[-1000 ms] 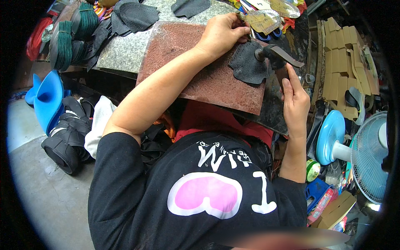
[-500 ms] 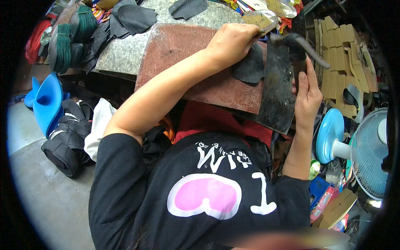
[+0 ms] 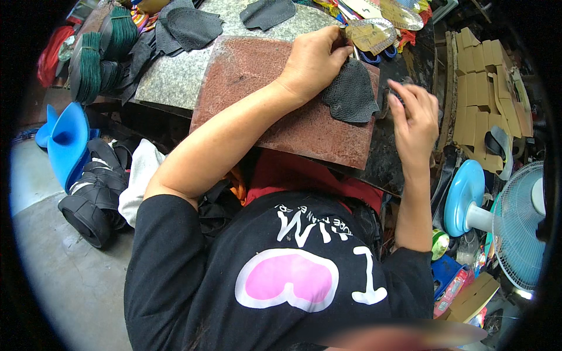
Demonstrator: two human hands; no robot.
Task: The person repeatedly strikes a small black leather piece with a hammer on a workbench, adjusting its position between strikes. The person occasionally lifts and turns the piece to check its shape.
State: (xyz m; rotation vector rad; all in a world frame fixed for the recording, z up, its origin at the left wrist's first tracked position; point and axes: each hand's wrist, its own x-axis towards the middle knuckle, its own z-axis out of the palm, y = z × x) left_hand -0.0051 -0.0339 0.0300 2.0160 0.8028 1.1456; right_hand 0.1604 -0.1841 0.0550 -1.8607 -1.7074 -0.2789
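Observation:
My left hand (image 3: 316,61) is closed in a pinch at the upper edge of a black leather piece (image 3: 350,96). A short end of something brownish shows above its fingertips, too little to name. The leather piece, rounded on top and notched below, lies on a reddish-brown board (image 3: 252,67). To the right of the board, my right hand (image 3: 414,120) is raised with curved fingers apart, and nothing shows in it. The hammer cannot be clearly made out now.
More black leather pieces (image 3: 190,29) lie on the speckled tabletop (image 3: 167,79). Beyond my left hand are a gold template (image 3: 372,36) and blue-handled scissors (image 3: 370,57). Green cord coils (image 3: 89,67) stand at the left. Cardboard pieces (image 3: 480,88) and a fan (image 3: 520,225) are at the right.
The hammer has left my right hand, whose fingers have opened. My left hand has shifted slightly left and lower, uncovering more of the leather piece. The board has moved a little.

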